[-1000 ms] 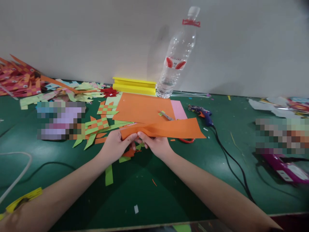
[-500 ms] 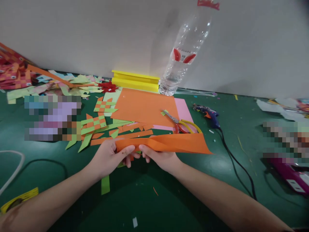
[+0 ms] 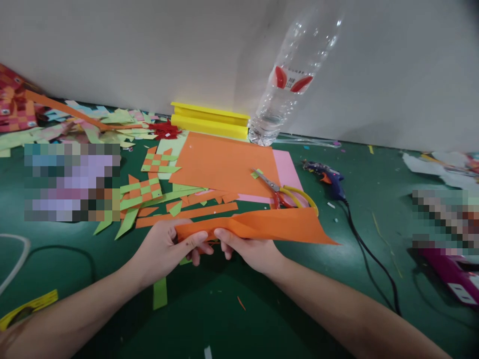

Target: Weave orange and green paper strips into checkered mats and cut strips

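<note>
A plain grey wall [image 3: 127, 55] stands behind a glossy green bench [image 3: 262, 319], meeting it along the far edge. Soft light leaves pale sheens on the green surface and faint, blurred shadows on the wall.

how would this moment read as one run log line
left hand: gripping creased orange paper strip | right hand: gripping same strip | beyond strip: yellow-and-red-handled metal scissors
</note>
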`<state>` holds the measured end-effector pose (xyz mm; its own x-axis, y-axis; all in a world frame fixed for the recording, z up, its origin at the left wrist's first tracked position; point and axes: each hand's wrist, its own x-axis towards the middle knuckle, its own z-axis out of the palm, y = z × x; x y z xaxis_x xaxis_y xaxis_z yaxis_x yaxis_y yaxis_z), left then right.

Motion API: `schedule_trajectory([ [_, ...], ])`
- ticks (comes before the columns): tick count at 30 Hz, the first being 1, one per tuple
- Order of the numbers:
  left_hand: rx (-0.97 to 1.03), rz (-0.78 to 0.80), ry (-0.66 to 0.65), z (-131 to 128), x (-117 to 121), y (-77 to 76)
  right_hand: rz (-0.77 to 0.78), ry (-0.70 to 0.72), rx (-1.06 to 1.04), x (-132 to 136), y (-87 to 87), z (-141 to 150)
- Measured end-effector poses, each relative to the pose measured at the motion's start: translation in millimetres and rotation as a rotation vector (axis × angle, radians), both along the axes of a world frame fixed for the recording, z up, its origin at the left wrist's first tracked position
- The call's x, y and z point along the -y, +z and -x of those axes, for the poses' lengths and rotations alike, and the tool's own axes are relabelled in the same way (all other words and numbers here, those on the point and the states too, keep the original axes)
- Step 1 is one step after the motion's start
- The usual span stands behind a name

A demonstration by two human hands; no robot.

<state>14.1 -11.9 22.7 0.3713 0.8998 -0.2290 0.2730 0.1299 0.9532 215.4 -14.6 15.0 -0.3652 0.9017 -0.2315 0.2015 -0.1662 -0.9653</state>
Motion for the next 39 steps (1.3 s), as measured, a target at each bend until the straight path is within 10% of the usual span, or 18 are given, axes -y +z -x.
schedule_trajectory([
  [20, -0.064, -0.133, -0.085, 1, -5, 0.2, -0.091, 0.0, 0.188, -3, -1.3, -2],
  [39, -0.311, -0.158, 0.011, 17, -21, 6.1, -0.324, -0.3, -0.149, -23, -16.2, -14],
])
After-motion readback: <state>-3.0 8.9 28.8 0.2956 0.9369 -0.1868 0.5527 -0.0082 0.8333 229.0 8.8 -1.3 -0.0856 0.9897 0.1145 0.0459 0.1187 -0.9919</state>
